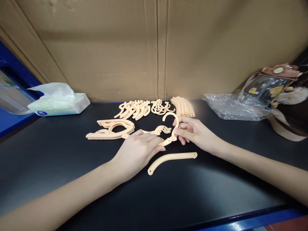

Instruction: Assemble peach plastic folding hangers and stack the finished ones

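Observation:
My right hand [190,130] pinches a cream plastic hanger hook [177,120] by its stem, its curve pointing up and left. My left hand [137,154] is closed on a cream hanger arm [166,142], most of which it covers. The hook's base meets the right end of this arm; whether they are locked together I cannot tell. Just behind my fingers a notched hanger piece [162,129] lies on the table. Nearer to me rests a loose curved bar [172,157] with a hole at each end. Left of my left hand are stacked folded hangers [113,131].
Along the back of the black table [216,189] lie piles of notched arms [134,109], hooks [160,106] and curved bars [183,106]. A tissue pack [60,104] stands at the left. At the right are a clear plastic bag [235,107] and a strapped bottle [267,88]. Cardboard [115,48] rises behind.

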`<state>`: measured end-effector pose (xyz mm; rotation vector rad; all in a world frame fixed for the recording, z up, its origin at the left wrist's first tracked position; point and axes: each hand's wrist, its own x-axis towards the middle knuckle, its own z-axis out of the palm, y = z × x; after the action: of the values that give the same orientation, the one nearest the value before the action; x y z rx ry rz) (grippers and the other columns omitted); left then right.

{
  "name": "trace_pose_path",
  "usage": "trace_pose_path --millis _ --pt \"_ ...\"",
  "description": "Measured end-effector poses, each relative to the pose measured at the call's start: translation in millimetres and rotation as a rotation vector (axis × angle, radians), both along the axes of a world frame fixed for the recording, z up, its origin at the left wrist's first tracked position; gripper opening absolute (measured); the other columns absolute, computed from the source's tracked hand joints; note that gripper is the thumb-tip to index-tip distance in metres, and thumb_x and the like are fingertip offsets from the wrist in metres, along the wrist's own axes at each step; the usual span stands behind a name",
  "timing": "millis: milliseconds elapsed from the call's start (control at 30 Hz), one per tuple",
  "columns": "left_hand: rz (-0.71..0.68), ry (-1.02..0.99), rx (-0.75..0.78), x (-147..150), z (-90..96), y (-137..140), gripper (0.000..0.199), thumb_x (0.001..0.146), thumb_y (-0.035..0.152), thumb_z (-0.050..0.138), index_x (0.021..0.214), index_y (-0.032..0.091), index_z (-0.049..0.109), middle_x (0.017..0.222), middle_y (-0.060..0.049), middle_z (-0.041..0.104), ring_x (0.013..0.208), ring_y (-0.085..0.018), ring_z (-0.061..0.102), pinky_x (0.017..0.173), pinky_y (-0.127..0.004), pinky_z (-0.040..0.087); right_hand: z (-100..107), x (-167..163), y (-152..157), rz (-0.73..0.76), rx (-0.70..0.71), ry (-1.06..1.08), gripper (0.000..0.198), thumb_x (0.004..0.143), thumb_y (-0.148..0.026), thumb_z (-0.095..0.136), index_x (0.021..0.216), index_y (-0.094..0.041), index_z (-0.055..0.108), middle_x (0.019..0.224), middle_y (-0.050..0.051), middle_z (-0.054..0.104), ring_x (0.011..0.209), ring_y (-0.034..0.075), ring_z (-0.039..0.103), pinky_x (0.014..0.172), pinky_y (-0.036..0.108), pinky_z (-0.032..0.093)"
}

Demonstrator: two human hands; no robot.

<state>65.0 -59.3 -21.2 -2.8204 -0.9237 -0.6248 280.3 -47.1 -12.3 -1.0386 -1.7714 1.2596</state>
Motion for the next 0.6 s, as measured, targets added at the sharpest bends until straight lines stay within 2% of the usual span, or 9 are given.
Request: trace_pose_path --millis 300,600 --pt "0.013 0.012 0.015 0.9 -0.9 -0.7 0.031 0.099 0.031 0.037 0.086 0.016 0.062 0.078 0.0 0.069 0.071 -0.017 0.062 0.067 -0.029 0.034 0.4 -0.8 -1.7 -0.022 0.037 -0.031 0.011 0.085 -0.023 0.055 0.089 -0.019 0.045 0.066 -0.006 0.057 0.05 0.007 0.049 0.057 0.025 0.043" --pt "0.019 0.022 0.004 0.8 1.1 -0.8 0.034 0.1 0.032 0.036 0.084 0.016 0.061 0.074 -0.001 0.068 0.069 -0.017 0.061 0.065 -0.029 0.034 0.4 -1.5 -3.1 -0.042 0.049 -0.058 0.014 0.084 -0.026 0.056 0.089 -0.02 0.045 0.067 -0.004 0.058 0.049 0.008 0.05 0.056 0.025 0.044"
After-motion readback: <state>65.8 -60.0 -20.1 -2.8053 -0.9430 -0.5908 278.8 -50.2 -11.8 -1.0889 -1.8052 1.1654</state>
